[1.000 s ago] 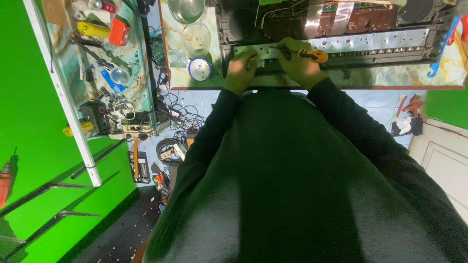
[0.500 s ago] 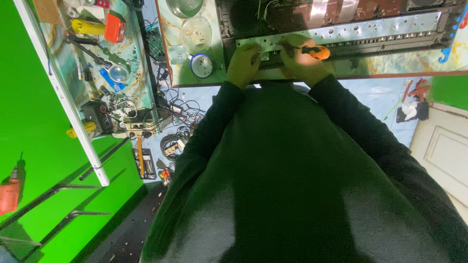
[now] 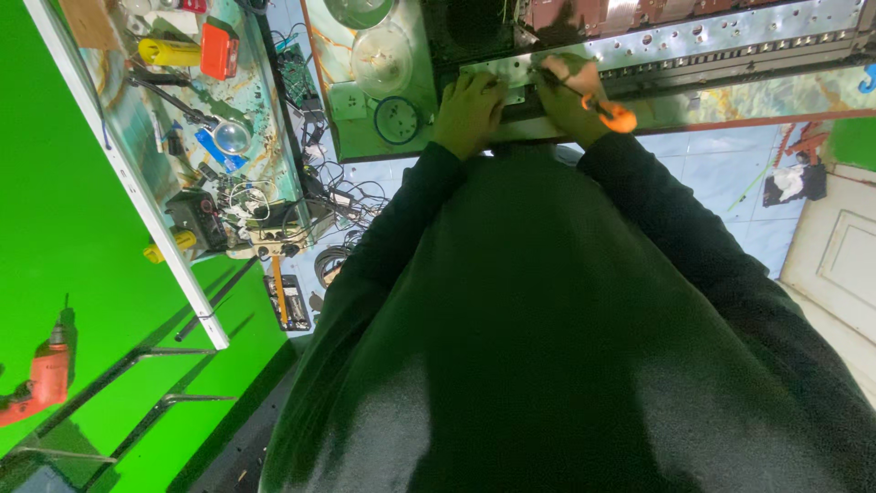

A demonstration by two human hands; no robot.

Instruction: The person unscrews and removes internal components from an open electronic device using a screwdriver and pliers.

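Upper middle of frame: our left hand (image 3: pixel 470 110) lies flat on the long perforated metal chassis (image 3: pixel 693 41).
Right hand (image 3: pixel 570 96): closed around an orange-handled screwdriver (image 3: pixel 610 111).
Handling, we judge: chassis stiff, sharp-edged, heavy; steady it by its flat front rail.

Both hands (image 3: pixel 470 110) rest on the metal panel (image 3: pixel 693 41), beside a round dish (image 3: pixel 381 57).

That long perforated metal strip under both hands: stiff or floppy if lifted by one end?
Probably stiff: the metal strip runs straight along the bench with no visible sag. Likely awkward from one end, being long and narrow. The left hand presses it while the right hand holds an orange-handled tool, so it may shift unbraced.
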